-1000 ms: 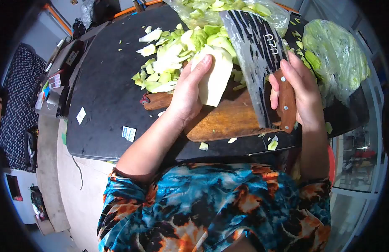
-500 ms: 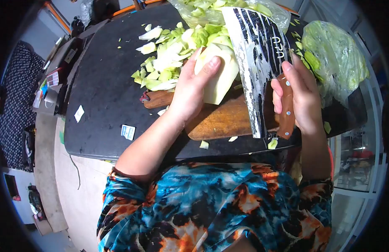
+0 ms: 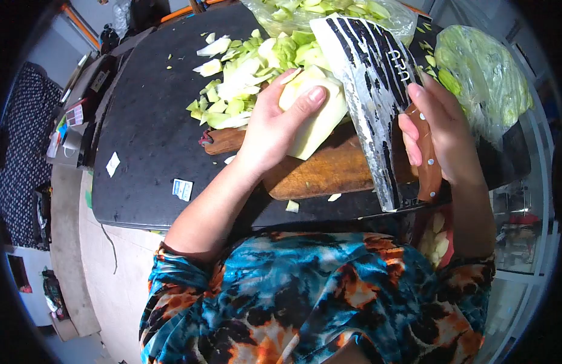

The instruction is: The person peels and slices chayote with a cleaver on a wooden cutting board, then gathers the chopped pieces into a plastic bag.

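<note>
My left hand (image 3: 274, 124) is closed around a pale green, peeled-looking vegetable chunk (image 3: 322, 121), thumb across its top, holding it above the wooden cutting board (image 3: 323, 178). In my right hand (image 3: 454, 136) is a large cleaver (image 3: 369, 85), gripped by its brown riveted handle. Its broad blade, black with worn white streaks, stands beside the vegetable's right side; whether they touch I cannot tell. Behind my left hand lies a heap of cut pale green pieces (image 3: 241, 79). The vegetable's exact kind is not plain.
A clear plastic bag (image 3: 408, 18) of green pieces lies at the back of the black table (image 3: 141, 121). Another bag (image 3: 484, 79) with green vegetables sits at the right. Small paper scraps (image 3: 183, 189) lie at the left. A container (image 3: 437, 239) with pale pieces shows below the table edge.
The cleaver and my right hand have shifted right and slightly down, with the blade more tilted. My left hand and the vegetable have moved slightly and turned.
</note>
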A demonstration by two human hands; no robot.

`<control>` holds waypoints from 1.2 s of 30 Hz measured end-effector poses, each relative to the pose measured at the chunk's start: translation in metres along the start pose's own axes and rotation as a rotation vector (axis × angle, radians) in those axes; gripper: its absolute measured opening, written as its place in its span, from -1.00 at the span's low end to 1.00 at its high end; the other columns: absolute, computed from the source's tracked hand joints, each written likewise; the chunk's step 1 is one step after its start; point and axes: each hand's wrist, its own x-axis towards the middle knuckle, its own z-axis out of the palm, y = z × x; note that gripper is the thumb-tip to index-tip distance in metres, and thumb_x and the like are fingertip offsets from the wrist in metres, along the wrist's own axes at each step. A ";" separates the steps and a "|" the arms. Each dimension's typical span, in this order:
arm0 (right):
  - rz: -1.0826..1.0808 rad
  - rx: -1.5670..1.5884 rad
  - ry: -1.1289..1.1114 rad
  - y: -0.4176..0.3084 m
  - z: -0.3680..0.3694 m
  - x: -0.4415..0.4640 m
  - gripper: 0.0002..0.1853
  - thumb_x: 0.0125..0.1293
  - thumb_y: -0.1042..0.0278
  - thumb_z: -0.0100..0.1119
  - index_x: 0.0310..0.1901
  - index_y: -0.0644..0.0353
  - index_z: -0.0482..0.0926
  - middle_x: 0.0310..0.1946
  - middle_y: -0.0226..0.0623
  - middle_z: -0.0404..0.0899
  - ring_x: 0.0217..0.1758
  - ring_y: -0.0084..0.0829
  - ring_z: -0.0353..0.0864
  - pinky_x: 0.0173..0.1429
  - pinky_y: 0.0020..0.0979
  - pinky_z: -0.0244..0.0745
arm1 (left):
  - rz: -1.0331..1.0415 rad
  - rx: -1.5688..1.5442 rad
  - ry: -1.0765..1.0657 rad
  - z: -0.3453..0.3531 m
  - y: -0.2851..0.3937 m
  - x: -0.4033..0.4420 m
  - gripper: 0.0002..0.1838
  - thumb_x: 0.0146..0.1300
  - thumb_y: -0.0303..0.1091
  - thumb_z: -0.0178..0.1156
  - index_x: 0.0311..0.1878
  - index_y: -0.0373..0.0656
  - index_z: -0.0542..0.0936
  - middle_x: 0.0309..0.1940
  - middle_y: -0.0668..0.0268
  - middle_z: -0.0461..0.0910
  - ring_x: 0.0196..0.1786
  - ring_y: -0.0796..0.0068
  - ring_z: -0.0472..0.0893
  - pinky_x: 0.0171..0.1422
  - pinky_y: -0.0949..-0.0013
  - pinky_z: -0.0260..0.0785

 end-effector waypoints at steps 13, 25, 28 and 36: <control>0.089 0.084 -0.065 -0.003 0.001 0.002 -0.77 0.41 0.24 -0.16 -0.17 0.25 0.37 -0.57 -0.38 0.32 -0.66 -0.62 0.29 -0.67 -0.57 0.23 | 0.004 0.057 0.025 0.004 -0.005 -0.003 -0.53 0.21 -0.14 0.24 0.02 -0.32 0.44 -0.25 0.26 0.60 -0.28 0.59 0.58 -0.22 0.54 0.44; 0.190 0.229 -0.058 0.005 0.001 -0.004 -0.80 0.39 0.22 -0.17 -0.18 0.17 0.35 -0.65 -0.40 0.32 -0.80 -0.57 0.25 -0.68 -0.53 0.23 | -0.070 0.042 0.054 0.012 -0.004 -0.008 -0.57 0.26 -0.18 0.19 0.02 -0.34 0.43 -0.26 0.26 0.60 -0.28 0.60 0.58 -0.20 0.56 0.44; 0.214 0.278 -0.070 0.008 0.002 -0.005 -0.80 0.40 0.21 -0.18 -0.22 0.15 0.33 -0.65 -0.40 0.33 -0.79 -0.56 0.28 -0.68 -0.52 0.25 | -0.065 0.027 0.063 0.014 -0.006 -0.009 -0.59 0.27 -0.20 0.17 0.01 -0.35 0.44 -0.27 0.25 0.60 -0.28 0.60 0.58 -0.20 0.55 0.44; 0.164 0.203 0.037 0.017 0.019 -0.002 -0.85 0.40 0.18 -0.16 -0.19 0.04 0.30 -0.70 -0.45 0.28 -0.85 -0.57 0.22 -0.77 -0.51 0.21 | 0.017 0.004 0.109 0.014 -0.010 -0.008 -0.61 0.28 -0.21 0.16 -0.01 -0.35 0.45 -0.28 0.26 0.60 -0.31 0.60 0.58 -0.26 0.54 0.44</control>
